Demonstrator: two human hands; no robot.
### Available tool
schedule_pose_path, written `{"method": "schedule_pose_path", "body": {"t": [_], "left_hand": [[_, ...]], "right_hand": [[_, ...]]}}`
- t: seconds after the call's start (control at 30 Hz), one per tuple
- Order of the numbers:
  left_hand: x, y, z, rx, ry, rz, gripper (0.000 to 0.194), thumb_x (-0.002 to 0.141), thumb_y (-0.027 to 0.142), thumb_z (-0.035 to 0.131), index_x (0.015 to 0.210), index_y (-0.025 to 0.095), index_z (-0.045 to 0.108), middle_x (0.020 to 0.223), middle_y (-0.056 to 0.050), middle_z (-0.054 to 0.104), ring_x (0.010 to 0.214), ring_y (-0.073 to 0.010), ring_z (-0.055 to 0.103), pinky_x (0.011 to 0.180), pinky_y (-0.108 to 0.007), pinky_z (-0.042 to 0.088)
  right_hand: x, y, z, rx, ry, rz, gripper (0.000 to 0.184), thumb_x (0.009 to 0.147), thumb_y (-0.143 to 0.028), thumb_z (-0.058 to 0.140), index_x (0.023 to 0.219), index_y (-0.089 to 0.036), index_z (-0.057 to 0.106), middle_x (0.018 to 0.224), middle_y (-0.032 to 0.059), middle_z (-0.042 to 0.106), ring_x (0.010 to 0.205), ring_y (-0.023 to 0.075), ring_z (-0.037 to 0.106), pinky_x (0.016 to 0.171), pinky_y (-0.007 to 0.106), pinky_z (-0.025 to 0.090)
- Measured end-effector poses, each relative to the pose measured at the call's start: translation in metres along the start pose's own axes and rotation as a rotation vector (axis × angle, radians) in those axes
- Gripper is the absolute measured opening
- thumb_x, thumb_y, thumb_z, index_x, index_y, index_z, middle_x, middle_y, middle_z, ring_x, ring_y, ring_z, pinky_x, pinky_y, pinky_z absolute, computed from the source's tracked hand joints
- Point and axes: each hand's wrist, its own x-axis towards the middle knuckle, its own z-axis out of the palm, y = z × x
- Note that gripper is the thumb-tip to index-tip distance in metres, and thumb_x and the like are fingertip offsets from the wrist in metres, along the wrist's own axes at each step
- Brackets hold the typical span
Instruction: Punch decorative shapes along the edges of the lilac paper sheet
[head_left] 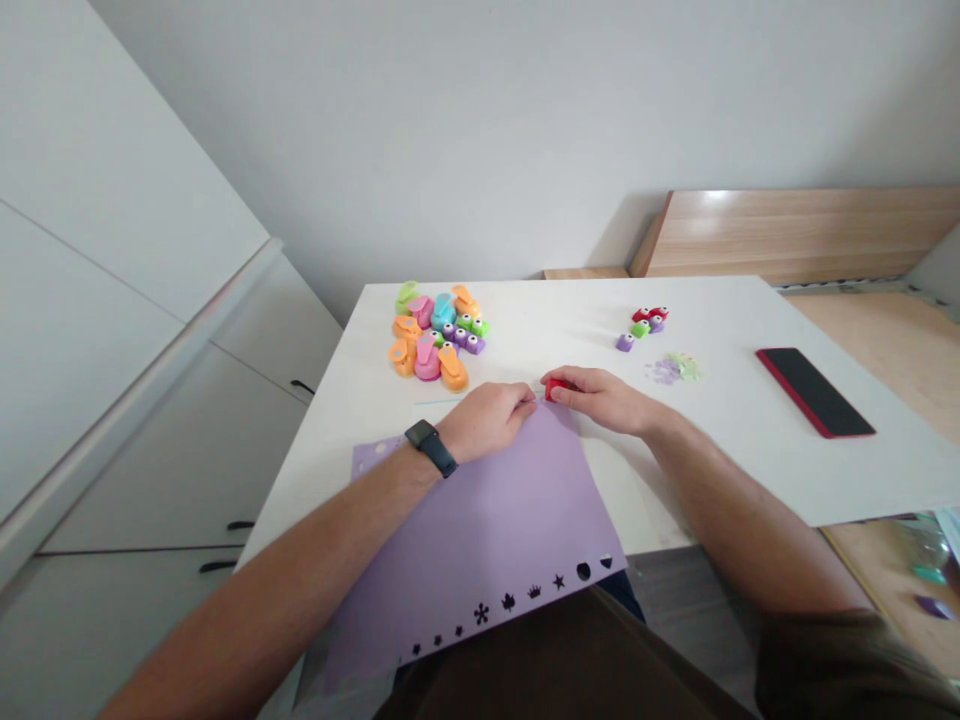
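Observation:
A purple sheet of paper (pixel 495 510) hangs partly over the table's front edge, with a row of punched shapes along its near side. My left hand (pixel 491 418) pinches the sheet's far edge between thumb and fingers. Just right of it, my right hand (pixel 600 398) is closed around a small red craft punch (pixel 553 388). That punch sits at the far corner of the sheet; whether the paper is inside its slot cannot be made out. A dark watch (pixel 431 446) is on my left wrist.
Large orange, pink, blue and green punches (pixel 427 355) cluster at the back left with small purple and green ones (pixel 472 343). Several small punches (pixel 641 328) stand at the back right near paper cut-outs (pixel 679 368). A black phone-like slab with red edges (pixel 814 392) lies at the right.

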Motion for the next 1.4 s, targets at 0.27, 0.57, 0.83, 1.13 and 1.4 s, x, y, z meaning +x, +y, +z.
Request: {"method": "schedule_pose_path", "body": {"t": [0.27,0.57,0.83,1.13,1.4], "left_hand": [[0.0,-0.002,0.001,-0.015,-0.003,-0.001,0.028,0.103,0.035,0.048,0.103,0.021,0.071,0.093,-0.007,0.077,0.083,-0.0221,0.071,0.071,-0.03,0.046],[0.0,-0.004,0.002,-0.03,0.001,-0.008,0.028,0.102,0.035,0.049,0.103,0.02,0.072,0.093,-0.007,0.077,0.083,-0.0216,0.071,0.071,-0.03,0.048],[0.0,-0.006,0.004,-0.047,0.01,-0.008,0.029,0.102,0.036,0.048,0.102,0.02,0.072,0.093,-0.006,0.077,0.082,-0.021,0.071,0.07,-0.029,0.047],[-0.001,-0.006,0.004,-0.063,0.02,-0.008,0.029,0.102,0.036,0.049,0.103,0.02,0.072,0.094,-0.007,0.078,0.084,-0.0217,0.071,0.072,-0.03,0.048],[-0.001,-0.006,0.005,-0.047,0.021,-0.006,0.028,0.102,0.036,0.049,0.104,0.02,0.072,0.094,-0.007,0.078,0.085,-0.0219,0.071,0.073,-0.03,0.049]], "right_hand": [[0.0,-0.002,0.0,-0.006,0.006,0.004,0.034,0.1,-0.043,0.053,0.118,-0.02,0.069,0.112,0.0056,0.072,0.105,0.0223,0.064,0.097,0.039,0.048],[0.0,-0.005,0.001,-0.053,0.007,0.016,0.035,0.1,-0.044,0.052,0.117,-0.019,0.069,0.11,0.0062,0.072,0.103,0.0216,0.064,0.096,0.038,0.049],[0.001,-0.005,0.001,-0.078,0.013,0.014,0.037,0.103,-0.047,0.047,0.116,-0.02,0.07,0.107,0.0052,0.072,0.101,0.0207,0.064,0.093,0.036,0.049],[0.001,-0.01,0.003,-0.142,0.036,0.023,0.036,0.103,-0.047,0.047,0.115,-0.021,0.069,0.107,0.0056,0.074,0.099,0.0207,0.066,0.09,0.035,0.05],[0.002,-0.012,0.003,-0.187,0.05,0.053,0.037,0.104,-0.047,0.046,0.112,-0.021,0.07,0.103,0.0053,0.075,0.094,0.0204,0.067,0.085,0.034,0.049]]}}
